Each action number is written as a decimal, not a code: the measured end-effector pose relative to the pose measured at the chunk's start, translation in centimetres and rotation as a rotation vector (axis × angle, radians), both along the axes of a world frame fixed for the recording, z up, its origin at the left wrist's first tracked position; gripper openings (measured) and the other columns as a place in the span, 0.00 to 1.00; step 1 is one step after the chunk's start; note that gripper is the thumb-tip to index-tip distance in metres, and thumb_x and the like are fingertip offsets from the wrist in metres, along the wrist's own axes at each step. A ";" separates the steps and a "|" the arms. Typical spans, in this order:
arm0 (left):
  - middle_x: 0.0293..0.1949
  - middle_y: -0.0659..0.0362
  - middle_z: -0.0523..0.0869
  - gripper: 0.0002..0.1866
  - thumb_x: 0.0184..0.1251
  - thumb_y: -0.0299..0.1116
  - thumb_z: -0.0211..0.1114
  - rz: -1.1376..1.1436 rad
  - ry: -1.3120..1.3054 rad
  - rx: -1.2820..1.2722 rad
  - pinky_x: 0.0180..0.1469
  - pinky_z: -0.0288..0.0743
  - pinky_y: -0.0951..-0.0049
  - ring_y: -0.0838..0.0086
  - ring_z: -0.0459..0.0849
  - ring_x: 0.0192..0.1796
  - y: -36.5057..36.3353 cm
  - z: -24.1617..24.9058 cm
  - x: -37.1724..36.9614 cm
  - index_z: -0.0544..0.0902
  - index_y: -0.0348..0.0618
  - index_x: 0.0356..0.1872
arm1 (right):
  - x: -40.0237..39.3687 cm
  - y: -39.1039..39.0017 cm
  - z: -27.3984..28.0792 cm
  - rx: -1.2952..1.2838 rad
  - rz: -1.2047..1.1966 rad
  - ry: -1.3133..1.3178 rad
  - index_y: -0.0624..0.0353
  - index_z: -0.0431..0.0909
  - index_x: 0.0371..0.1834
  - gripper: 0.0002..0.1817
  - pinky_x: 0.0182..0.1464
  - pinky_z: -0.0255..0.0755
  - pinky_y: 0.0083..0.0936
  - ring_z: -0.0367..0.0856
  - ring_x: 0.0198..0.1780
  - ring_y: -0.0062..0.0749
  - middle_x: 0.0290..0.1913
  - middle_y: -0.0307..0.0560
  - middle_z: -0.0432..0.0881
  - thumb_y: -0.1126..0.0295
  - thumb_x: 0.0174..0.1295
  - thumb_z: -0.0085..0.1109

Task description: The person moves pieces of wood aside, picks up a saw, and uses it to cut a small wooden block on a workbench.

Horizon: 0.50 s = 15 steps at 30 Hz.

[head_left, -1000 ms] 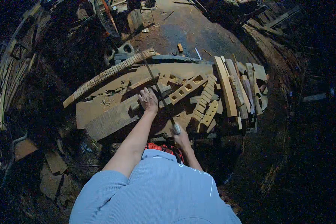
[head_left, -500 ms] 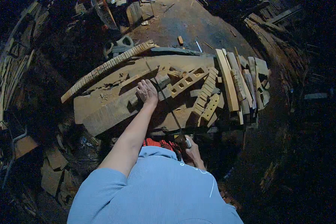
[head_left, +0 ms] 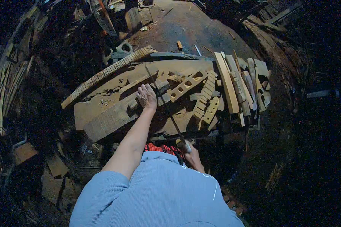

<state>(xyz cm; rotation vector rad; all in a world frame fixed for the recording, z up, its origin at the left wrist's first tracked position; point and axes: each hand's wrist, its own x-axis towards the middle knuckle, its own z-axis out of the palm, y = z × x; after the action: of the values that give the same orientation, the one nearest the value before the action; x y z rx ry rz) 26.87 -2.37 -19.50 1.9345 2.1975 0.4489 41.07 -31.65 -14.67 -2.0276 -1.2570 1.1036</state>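
Observation:
My left hand [head_left: 146, 97] is closed over a wood block [head_left: 134, 103] that lies on a wide grey board [head_left: 110, 121] on the workbench [head_left: 83, 111]. Near my body, my right hand [head_left: 192, 154] is wrapped round the handle of a saw [head_left: 173, 120]. The saw's long, thin blade slants up and to the left, crossing the wood just right of my left hand. Beyond the blade lies a piece with square holes [head_left: 189, 84]. My left palm hides part of the block.
A long notched strip [head_left: 106, 73] lies along the bench's back left. Planks [head_left: 226, 85] and sticks are stacked at the right end. A slatted piece [head_left: 205, 94] and a drilled block [head_left: 211, 110] lie between. An orange block [head_left: 179, 45] is on the floor beyond.
My right hand and the saw have shifted slightly forward, away from my body. My left hand stays on the wood. The whole view has moved a little.

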 end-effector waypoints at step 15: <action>0.39 0.56 0.74 0.09 0.55 0.29 0.46 -0.039 0.226 0.293 0.45 0.63 0.63 0.65 0.68 0.44 -1.0 -0.4 -0.3 0.74 0.42 0.35 | -1.2 10.8 0.5 0.128 0.075 0.190 0.55 0.66 0.50 0.23 0.42 0.66 0.28 0.74 0.42 0.47 0.37 0.57 0.76 0.71 0.47 0.50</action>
<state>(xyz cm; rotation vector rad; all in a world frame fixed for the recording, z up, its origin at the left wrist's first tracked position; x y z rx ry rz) 26.54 -3.34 -19.90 2.2756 2.3345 0.6027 39.88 -20.86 -14.16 -1.7508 -1.2798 1.1886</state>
